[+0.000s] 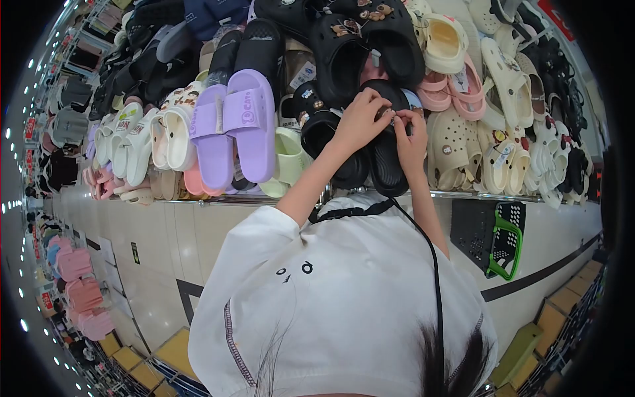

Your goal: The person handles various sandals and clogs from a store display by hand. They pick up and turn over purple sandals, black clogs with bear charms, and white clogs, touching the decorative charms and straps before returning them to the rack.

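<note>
A black slipper (388,165) lies at the front edge of the shoe display, its heel end towards me. My left hand (360,122) has its fingers curled over the slipper's upper. From the other side, the fingertips of my right hand (411,135) pinch at the same upper, close to the left fingertips. Something small, perhaps a charm, shows between the hands, too small to make out. Beside my left wrist sits another black clog (322,129) with charms. Larger black clogs (337,56) with bear charms are just beyond my hands.
Lilac slides (254,126) and white clogs (178,135) stand to the left. Beige clogs (450,142) and pink sandals (468,89) are on the right. A metal rail (489,196) borders the display. A black basket with a green handle (506,245) is on the floor.
</note>
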`<state>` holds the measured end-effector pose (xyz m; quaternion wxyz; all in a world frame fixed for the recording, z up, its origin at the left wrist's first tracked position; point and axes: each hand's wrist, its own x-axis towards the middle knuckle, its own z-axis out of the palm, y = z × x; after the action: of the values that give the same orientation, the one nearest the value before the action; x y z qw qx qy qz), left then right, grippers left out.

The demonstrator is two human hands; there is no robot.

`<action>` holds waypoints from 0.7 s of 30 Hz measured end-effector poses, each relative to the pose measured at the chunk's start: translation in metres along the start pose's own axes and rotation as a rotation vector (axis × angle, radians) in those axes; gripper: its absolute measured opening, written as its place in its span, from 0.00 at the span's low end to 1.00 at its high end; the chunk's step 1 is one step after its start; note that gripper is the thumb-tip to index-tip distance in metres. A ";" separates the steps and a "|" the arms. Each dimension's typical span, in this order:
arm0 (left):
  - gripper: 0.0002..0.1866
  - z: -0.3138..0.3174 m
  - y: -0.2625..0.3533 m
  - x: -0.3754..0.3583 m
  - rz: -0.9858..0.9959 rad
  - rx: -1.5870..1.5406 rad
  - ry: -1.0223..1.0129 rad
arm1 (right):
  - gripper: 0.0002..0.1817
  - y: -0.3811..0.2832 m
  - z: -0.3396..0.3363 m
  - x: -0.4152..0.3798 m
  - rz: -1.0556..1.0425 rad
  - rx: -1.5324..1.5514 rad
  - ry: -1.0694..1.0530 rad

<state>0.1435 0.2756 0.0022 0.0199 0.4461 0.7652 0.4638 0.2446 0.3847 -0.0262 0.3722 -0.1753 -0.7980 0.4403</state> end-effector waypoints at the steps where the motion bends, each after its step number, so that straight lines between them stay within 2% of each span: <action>1: 0.15 -0.001 0.001 -0.003 -0.002 0.002 -0.002 | 0.08 0.001 0.001 0.001 0.003 0.002 0.000; 3: 0.15 -0.003 0.005 -0.008 0.118 0.092 -0.069 | 0.08 0.003 0.000 0.003 -0.001 -0.003 -0.024; 7: 0.19 -0.013 0.010 -0.016 0.083 0.142 -0.138 | 0.09 -0.008 -0.001 0.008 0.030 0.001 -0.069; 9: 0.20 -0.015 0.009 -0.020 0.094 0.169 -0.133 | 0.10 -0.022 -0.004 0.007 0.163 0.324 -0.139; 11: 0.22 -0.015 0.009 -0.021 0.107 0.191 -0.127 | 0.14 -0.022 -0.007 0.004 0.074 0.272 -0.275; 13: 0.26 -0.013 0.008 -0.020 0.020 0.201 -0.167 | 0.16 -0.034 -0.012 0.003 -0.133 0.086 -0.316; 14: 0.26 -0.010 0.007 -0.020 0.010 0.200 -0.140 | 0.17 -0.039 -0.014 0.001 -0.160 0.056 -0.325; 19: 0.25 -0.008 0.010 -0.024 0.002 0.229 -0.086 | 0.18 -0.038 -0.028 -0.011 -0.105 0.088 -0.300; 21: 0.24 -0.009 0.011 -0.022 0.003 0.226 -0.058 | 0.17 -0.028 -0.036 -0.017 -0.005 -0.019 -0.136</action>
<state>0.1601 0.2554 0.0067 -0.0091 0.4598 0.8111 0.3614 0.2844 0.3796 0.0015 0.3165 -0.1462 -0.8261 0.4427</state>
